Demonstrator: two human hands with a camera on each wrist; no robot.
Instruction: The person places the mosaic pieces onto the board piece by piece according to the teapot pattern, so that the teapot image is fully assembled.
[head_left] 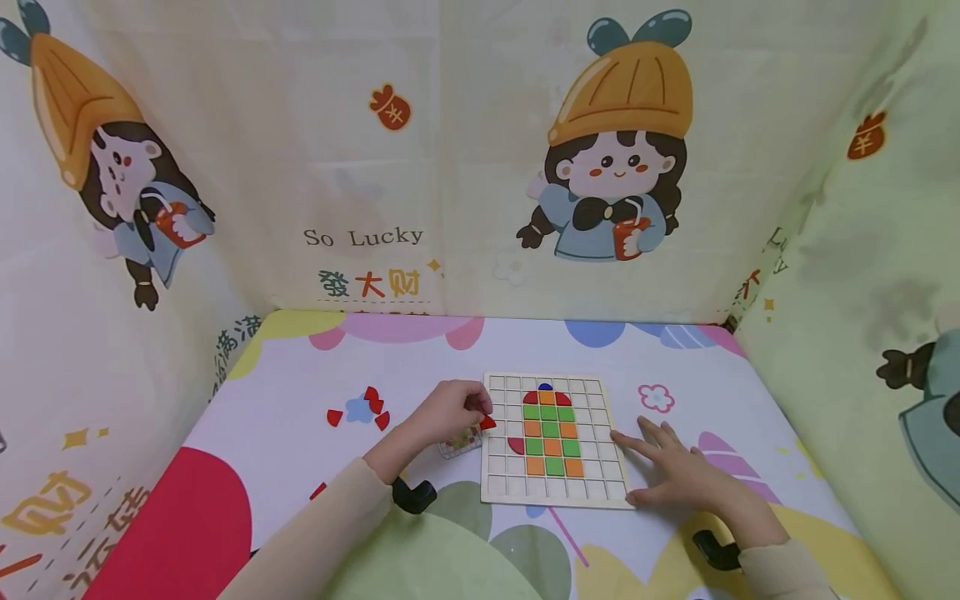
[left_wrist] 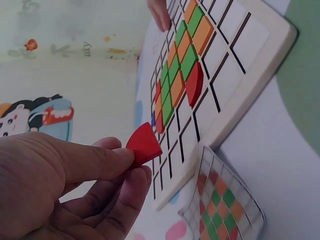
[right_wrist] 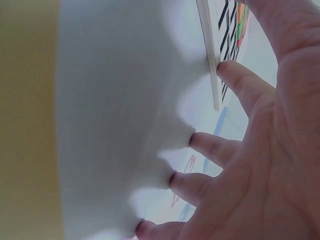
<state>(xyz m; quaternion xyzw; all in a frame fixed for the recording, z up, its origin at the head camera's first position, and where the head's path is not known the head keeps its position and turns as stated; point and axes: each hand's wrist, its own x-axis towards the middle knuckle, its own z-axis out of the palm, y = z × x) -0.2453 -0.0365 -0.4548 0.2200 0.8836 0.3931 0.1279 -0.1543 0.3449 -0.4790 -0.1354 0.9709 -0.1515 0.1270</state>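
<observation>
My left hand (head_left: 453, 410) pinches a red quarter-circle tile (left_wrist: 144, 144) between thumb and fingers, over the left edge of a white grid board (head_left: 600, 417). On the board, orange tiles and green tiles (head_left: 550, 429) form a block, with red curved tiles near its top, a blue piece (head_left: 546, 387) above and one red quarter-circle (head_left: 516, 446) at its lower left. My right hand (head_left: 678, 467) lies with fingers spread at the board's right side, index fingertip and thumb at its edge. A small pattern card (left_wrist: 220, 205) lies beside the board, partly under my left hand.
Several loose red tiles (head_left: 372, 400) lie on the patterned tabletop to the left, and another red tile (head_left: 318, 491) shows beside the left sleeve. Cloth-covered walls (head_left: 465, 192) with printed cartoon figures stand behind and on both sides of the table.
</observation>
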